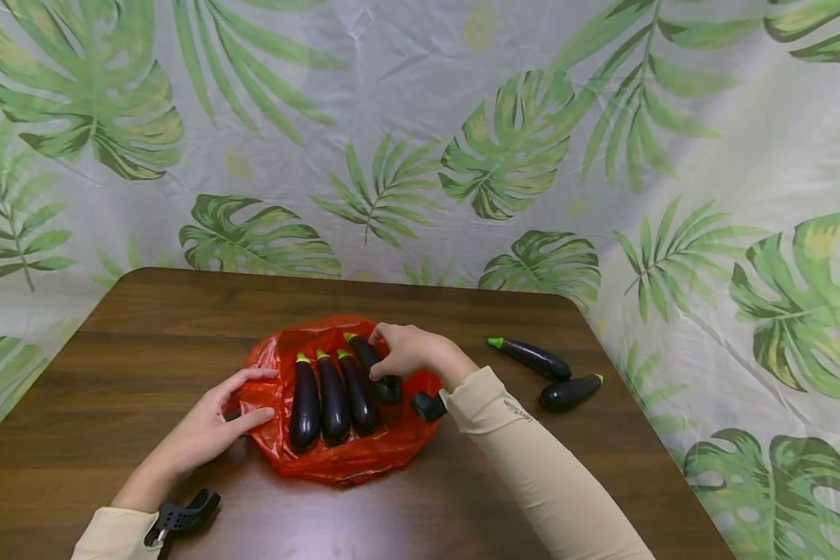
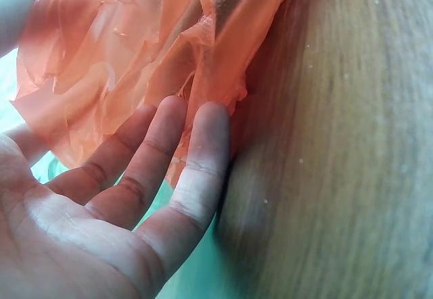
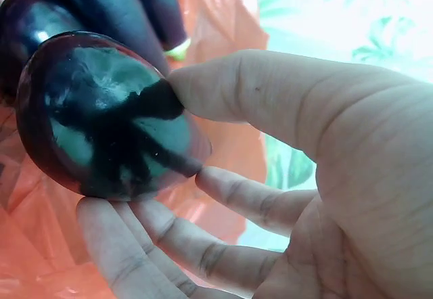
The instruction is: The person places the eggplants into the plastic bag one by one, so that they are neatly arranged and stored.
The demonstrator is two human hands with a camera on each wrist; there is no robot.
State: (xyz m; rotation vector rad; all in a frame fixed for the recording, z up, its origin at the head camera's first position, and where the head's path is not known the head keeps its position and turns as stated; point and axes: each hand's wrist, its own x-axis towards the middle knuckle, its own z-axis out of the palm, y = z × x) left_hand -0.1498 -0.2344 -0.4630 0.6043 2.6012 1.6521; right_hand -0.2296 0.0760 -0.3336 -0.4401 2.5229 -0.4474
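A red plastic bag (image 1: 392, 455) lies spread on the table, with three eggplants (image 1: 334, 400) side by side in it, their green stem ends pointing away. My right hand (image 1: 413, 354) grips another eggplant (image 1: 365, 354) at the right of that row. In the right wrist view, thumb and fingers (image 3: 203, 245) stand around the rounded end of this glossy dark eggplant (image 3: 108, 123). At the bag's left edge, my left hand (image 1: 213, 420) touches the plastic with thumb and fingers apart. Its fingers (image 2: 206, 143) lie fairly straight against the crumpled bag in the left wrist view.
Two more eggplants, one longer (image 1: 532, 359) and one shorter (image 1: 571, 393), lie close together on the right of the brown wooden table (image 1: 147, 327). Behind the table hangs a leaf-patterned cloth (image 1: 406, 101). A black wrist device (image 1: 182, 517) sits at the left cuff.
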